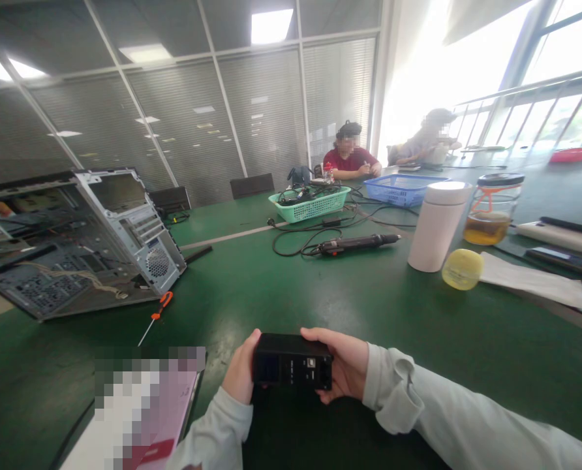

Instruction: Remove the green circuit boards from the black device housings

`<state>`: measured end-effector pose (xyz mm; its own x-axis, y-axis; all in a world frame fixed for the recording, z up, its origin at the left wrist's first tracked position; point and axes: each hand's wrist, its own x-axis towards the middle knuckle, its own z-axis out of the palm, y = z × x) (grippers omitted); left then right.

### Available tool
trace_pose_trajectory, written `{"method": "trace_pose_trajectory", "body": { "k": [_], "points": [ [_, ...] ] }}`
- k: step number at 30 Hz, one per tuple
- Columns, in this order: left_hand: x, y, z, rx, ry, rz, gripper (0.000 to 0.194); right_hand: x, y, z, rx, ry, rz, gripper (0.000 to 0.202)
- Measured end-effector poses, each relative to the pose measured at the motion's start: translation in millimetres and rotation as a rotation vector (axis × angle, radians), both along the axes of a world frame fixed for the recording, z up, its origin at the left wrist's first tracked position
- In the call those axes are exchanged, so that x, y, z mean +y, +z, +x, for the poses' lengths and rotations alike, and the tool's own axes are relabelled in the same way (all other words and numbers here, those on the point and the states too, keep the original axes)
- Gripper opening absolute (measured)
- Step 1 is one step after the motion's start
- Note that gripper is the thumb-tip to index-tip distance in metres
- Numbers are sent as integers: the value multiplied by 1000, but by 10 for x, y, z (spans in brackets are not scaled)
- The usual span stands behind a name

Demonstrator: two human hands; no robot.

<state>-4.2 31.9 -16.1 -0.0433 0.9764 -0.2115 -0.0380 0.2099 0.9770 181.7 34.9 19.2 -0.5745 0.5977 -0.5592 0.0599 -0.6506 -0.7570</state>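
A small black electronic box [284, 365] with ports on its near face is held level between both hands, low in the middle of the head view. My left hand [242, 370] grips its left end, thumb along the top edge. At the right end, my right hand [344, 362] closes around the box, thumb on top and fingers below. To the left lies a screwdriver [158, 316] with an orange handle, beside an opened computer case [76, 241] standing tilted on the green table [369, 313]. A pink and white booklet [173, 391], partly blurred out, lies by my left forearm.
A corded electric screwdriver [357, 245] lies ahead. Behind it stand a green basket [315, 207] of cables and a blue basket [393, 189]. At right are a white bottle [435, 228], a jar [491, 212] and a yellow container [462, 269]. Two people [350, 156] sit farther back.
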Motion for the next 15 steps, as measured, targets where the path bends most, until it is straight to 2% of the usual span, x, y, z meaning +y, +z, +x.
{"method": "trace_pose_trajectory", "body": {
  "k": [2,5,7,9,12,15],
  "points": [
    [-27,44,49,-5,-16,-8,42,34,-20,34,-125,-83,270,30],
    [-91,74,120,118,-39,152,38,61,-74,129,-201,-175,696,20],
    [-133,76,151,194,-58,274,36,59,-122,193,-245,-188,1067,20],
    [-163,77,161,233,-63,364,35,53,-165,239,-253,-178,1319,27],
    [-179,88,146,338,-73,479,29,56,-187,273,-244,-152,1334,43],
    [-170,101,114,382,-90,513,29,63,-148,297,-297,-102,1298,45]
  ]
}}
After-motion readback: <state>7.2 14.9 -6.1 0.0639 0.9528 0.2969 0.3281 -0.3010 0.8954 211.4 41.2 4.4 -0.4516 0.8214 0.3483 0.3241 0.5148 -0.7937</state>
